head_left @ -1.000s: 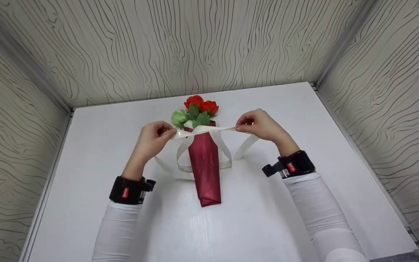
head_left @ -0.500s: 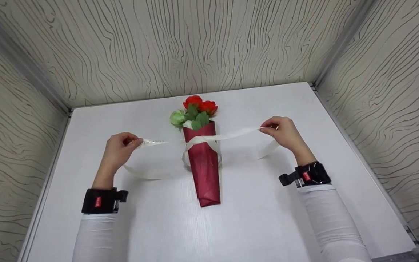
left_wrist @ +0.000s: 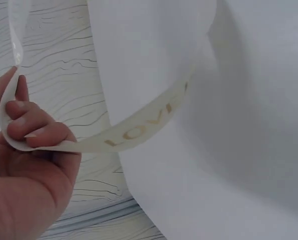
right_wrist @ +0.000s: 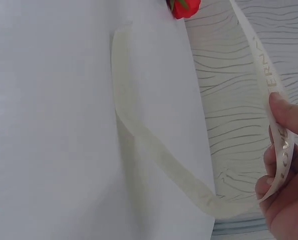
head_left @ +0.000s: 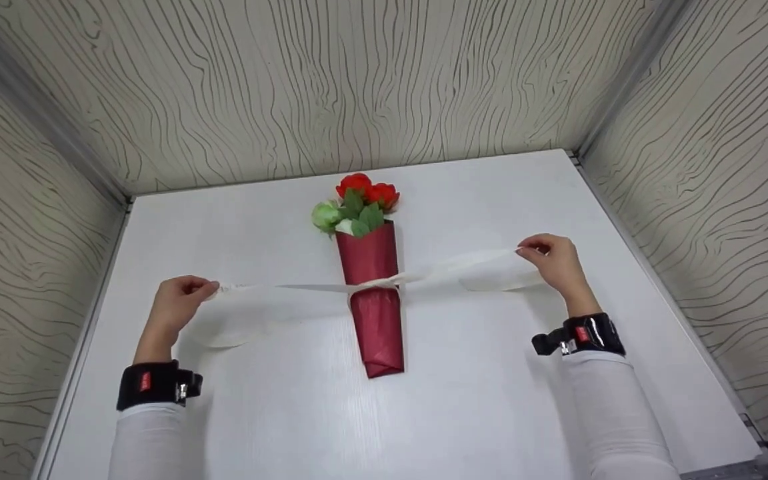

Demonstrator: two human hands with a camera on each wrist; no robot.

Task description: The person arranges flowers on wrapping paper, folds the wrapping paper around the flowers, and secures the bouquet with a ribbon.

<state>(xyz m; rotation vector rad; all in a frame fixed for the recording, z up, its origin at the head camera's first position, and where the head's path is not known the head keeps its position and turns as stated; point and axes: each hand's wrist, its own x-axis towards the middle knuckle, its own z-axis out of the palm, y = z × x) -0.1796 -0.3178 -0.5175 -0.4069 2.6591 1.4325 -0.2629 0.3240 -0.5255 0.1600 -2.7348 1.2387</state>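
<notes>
A bouquet wrapped in dark red paper (head_left: 381, 330) lies at the middle of the table, red flowers (head_left: 355, 185) and a pale green flower (head_left: 326, 216) at its far end. Around the wrapping runs a cream ribbon (head_left: 374, 285), crossed on top and drawn out to both sides. My left hand (head_left: 174, 307) pinches one length between thumb and finger; the loose tail, with gold "LOVE" lettering (left_wrist: 138, 127), passes over its curled fingers. On the other side my right hand (head_left: 555, 268) pinches the opposite length, and its ribbon tail (right_wrist: 174, 167) hangs down to the tabletop.
The white table (head_left: 291, 427) carries the bouquet. Pale wood-patterned walls (head_left: 357, 87) rise behind it and along both sides. Black straps (head_left: 151, 385) with small cameras sit on both wrists.
Both hands have moved apart and nearer to me, pulling the ribbon. Its loose loop has shrunk, come down from near the flowers and drawn close around the red wrapping.
</notes>
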